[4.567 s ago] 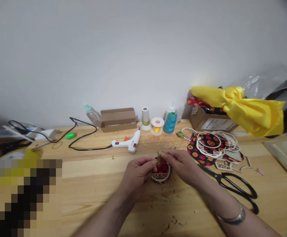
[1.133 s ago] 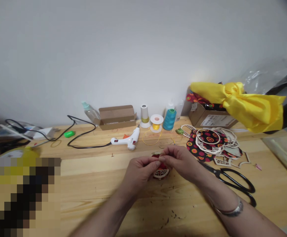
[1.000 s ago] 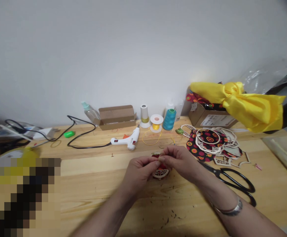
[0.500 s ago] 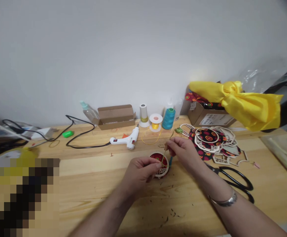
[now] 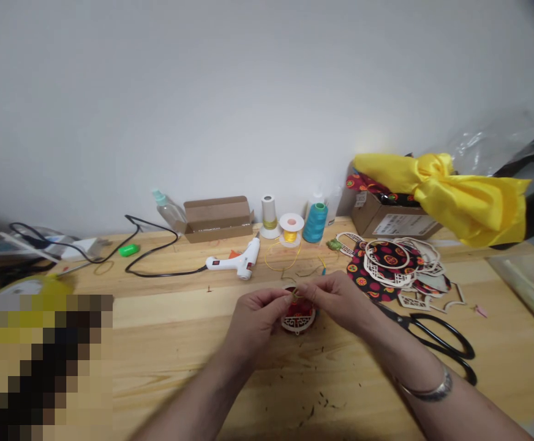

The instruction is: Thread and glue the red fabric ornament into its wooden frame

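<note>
Over a small round ornament (image 5: 299,321), with a pale openwork lattice on dark red patterned fabric, my two hands meet. The fingertips of my left hand (image 5: 256,317) are closed on a thin olive-gold cord (image 5: 296,294). From the right, my right hand (image 5: 340,300) pinches the same cord, a short distance away. Loose cord ends trail behind the fingers on the table. Part of the ornament's upper edge is hidden by my fingers. Black-handled scissors (image 5: 444,335) lie partly under my right forearm.
A white glue gun (image 5: 234,264) lies behind my left hand, its black cable running left. Along the wall stand a cardboard box (image 5: 218,219), a yellow cord spool (image 5: 291,230) and a teal thread cone (image 5: 315,223). Pale lattice cutouts (image 5: 389,278) and yellow satin fabric (image 5: 473,205) are at right.
My right hand has come down and left, close to my left fingertips. The cord, earlier pulled up taut between the hands, is now bunched between the fingers. The view shifted slightly.
</note>
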Motion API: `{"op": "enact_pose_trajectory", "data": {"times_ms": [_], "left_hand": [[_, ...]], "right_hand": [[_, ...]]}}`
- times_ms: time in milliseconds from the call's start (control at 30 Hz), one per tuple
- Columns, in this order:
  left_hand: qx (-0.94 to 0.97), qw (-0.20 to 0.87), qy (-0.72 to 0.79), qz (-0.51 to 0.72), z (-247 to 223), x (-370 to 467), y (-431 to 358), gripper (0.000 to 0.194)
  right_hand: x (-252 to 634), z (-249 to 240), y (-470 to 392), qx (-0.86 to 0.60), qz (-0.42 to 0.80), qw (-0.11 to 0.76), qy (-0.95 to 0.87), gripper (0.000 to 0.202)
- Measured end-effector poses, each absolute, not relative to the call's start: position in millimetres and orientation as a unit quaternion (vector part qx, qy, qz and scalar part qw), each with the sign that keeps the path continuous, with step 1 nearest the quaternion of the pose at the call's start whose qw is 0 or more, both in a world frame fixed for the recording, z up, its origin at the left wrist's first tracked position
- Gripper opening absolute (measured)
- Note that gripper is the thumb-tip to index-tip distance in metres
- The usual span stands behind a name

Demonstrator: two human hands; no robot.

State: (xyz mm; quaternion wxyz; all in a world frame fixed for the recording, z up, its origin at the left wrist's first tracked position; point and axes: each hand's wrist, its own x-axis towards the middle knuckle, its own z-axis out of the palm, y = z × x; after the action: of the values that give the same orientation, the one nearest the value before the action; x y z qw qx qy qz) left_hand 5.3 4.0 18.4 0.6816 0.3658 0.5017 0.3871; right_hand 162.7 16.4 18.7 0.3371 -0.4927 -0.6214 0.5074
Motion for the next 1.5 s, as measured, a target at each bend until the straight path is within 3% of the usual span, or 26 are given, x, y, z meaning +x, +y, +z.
{"op": "enact_pose_trajectory", "data": {"times_ms": [200, 400, 633, 933, 1100, 1300, 1500], "left_hand": [[0.397, 0.675, 0.496, 0.375, 22.2, 6.1, 2.5, 0.014], [0.404, 0.663, 0.511, 0.369, 21.2, 7.0, 2.6, 0.018], [0.401, 0.669, 0.508, 0.365, 20.1, 6.9, 3.3, 0.020], [0.402, 0.635, 0.524, 0.402, 23.8, 4.9, 3.8, 0.015], [0.582, 0.455, 0.512, 0.439, 14.3, 6.6, -4.0, 0.009], [0.767, 0.184, 0.465, 0.402, 1.2, 8.2, -14.0, 0.020], [0.811, 0.105, 0.476, 0.322, 2.7, 8.5, -15.9, 0.021]], "right_hand": [[155.9, 16.1, 13.9, -0.487, 0.574, 0.353, -0.556, 0.018], [153.8, 19.4, 12.9, -0.533, 0.514, 0.372, -0.559, 0.010], [156.8, 20.5, 11.7, -0.546, 0.390, 0.335, -0.662, 0.015], [160.6, 17.7, 14.3, -0.557, 0.337, 0.336, -0.681, 0.019], [158.5, 13.7, 13.6, -0.570, 0.352, 0.353, -0.653, 0.019], [153.6, 15.9, 14.6, -0.538, 0.506, 0.396, -0.546, 0.020], [149.7, 16.9, 12.8, -0.496, 0.608, 0.419, -0.457, 0.021]]}}
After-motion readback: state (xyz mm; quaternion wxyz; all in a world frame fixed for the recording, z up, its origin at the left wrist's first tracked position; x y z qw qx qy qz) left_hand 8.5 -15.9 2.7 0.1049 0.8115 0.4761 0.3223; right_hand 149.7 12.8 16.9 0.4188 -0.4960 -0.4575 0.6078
